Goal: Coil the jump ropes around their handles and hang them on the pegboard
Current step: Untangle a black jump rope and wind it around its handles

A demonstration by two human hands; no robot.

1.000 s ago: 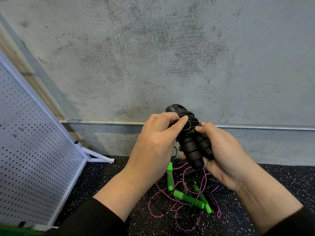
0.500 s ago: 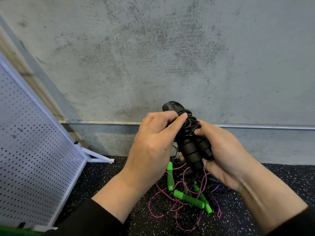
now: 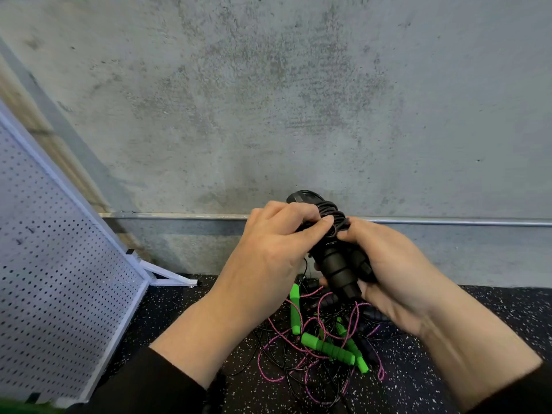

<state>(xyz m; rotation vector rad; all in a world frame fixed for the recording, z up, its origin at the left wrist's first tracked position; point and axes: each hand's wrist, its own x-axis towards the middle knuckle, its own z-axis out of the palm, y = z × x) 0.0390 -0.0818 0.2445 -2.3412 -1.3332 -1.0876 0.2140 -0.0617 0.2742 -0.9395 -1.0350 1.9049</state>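
Concrete wall (image 3: pixel 298 100) close ahead; both hands' grip, left hand (image 3: pixel 268 249) and right hand (image 3: pixel 397 273), clasps black coiled rope (image 3: pixel 334 252).

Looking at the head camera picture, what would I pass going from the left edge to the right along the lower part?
White pegboard → its stand foot → left hand → black jump rope handles wrapped in cord → right hand. The green handled ropes lie tangled on the floor under the hands.

A black speckled rubber floor (image 3: pixel 478 369) carries a tangled heap of jump ropes (image 3: pixel 322 339): pink and black cords, green handles. Left of the heap, a white pegboard (image 3: pixel 59 279) stands tilted on its foot.
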